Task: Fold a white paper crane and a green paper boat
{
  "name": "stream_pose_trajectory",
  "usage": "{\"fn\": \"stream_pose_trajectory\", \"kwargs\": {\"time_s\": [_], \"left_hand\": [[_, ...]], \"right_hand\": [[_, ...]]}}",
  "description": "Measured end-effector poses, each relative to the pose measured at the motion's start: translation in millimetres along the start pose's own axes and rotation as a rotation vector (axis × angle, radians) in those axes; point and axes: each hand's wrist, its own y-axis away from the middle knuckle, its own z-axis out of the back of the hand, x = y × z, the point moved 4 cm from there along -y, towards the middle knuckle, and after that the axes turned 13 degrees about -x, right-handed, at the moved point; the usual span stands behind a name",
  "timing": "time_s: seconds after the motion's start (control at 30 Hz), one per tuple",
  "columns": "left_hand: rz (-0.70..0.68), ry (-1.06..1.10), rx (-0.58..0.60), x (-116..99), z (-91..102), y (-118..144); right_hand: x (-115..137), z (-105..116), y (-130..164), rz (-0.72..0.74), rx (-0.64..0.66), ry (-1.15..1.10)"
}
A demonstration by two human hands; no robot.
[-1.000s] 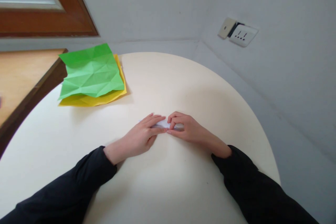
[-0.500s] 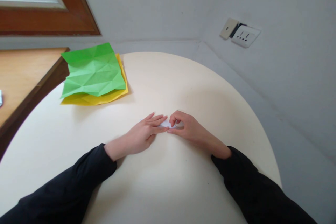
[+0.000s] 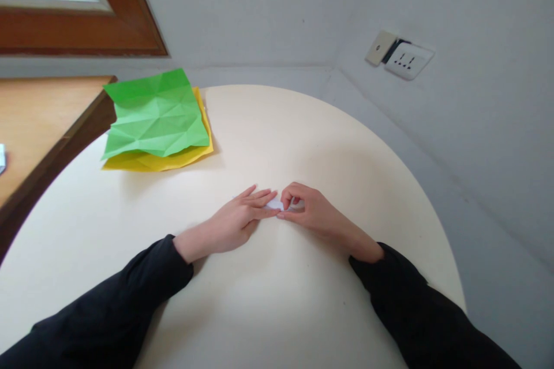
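Seemingly creasing, the flat left hand [image 3: 234, 222] steadies white paper [image 3: 274, 204] the right hand [image 3: 314, 209] pinches, with even pressure needed next

brown window frame [image 3: 82, 31], white wall socket [image 3: 409, 61]

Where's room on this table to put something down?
There's room between the right hand and the far edge of the round table, and between the black sleeves. Crowded: the creased green paper over the yellow paper, and the white paper under the left hand.
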Motion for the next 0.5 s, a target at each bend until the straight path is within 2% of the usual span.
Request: {"fn": "stream_pose_trajectory", "kwargs": {"time_s": [0.3,0.5], "left_hand": [[0.005,0.022,-0.035,-0.4,0.7,-0.3],[0.094,0.05,-0.152,4.4,-3.5,-1.1]], "right_hand": [[3.3,-1.0,-1.4,0.009,0.021,0.014],[6.3,-1.2,-1.8,0.014,0.029,0.034]]}}
